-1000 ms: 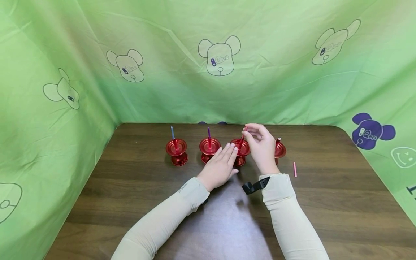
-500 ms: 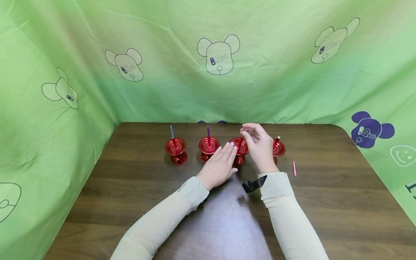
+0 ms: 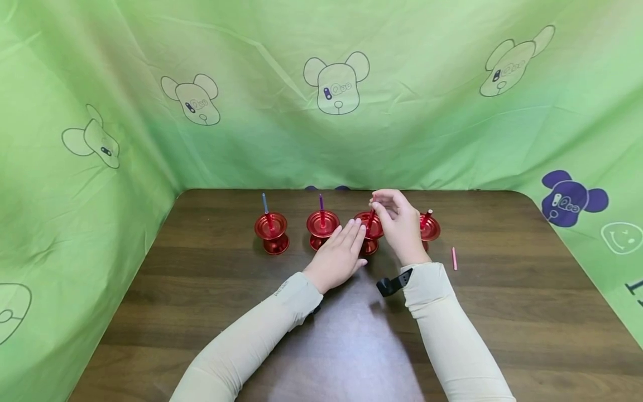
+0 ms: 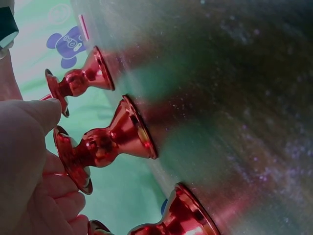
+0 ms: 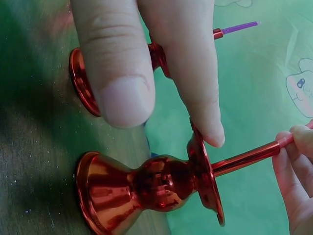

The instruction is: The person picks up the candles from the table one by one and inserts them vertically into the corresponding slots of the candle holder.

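My right hand (image 3: 402, 229) pinches a thin red candle (image 5: 287, 141) between thumb and fingers, at the top of the tube of a shiny red candle holder (image 5: 161, 181). The candle's lower end meets the tube mouth; its upper part is mostly hidden by the fingers. My left hand (image 3: 336, 259) lies straight-fingered across that holder's near side, fingertips right at its dish rim. Just left stands a second holder (image 3: 321, 222) with a purple candle (image 3: 321, 202) upright in it. At the row's left end, another holder (image 3: 271, 226) bears a blue candle (image 3: 265, 204).
Partly behind the right hand stands one more red holder (image 3: 430, 229), a white tip showing at its tube top. A pink candle (image 3: 454, 258) lies on the wooden table (image 3: 201, 312) to its right. Green printed cloth (image 3: 251, 151) hangs along the back and sides.
My right fingers have come down slightly and to the left with the red candle, which now stands more in line with the tube. The left hand stays in place.
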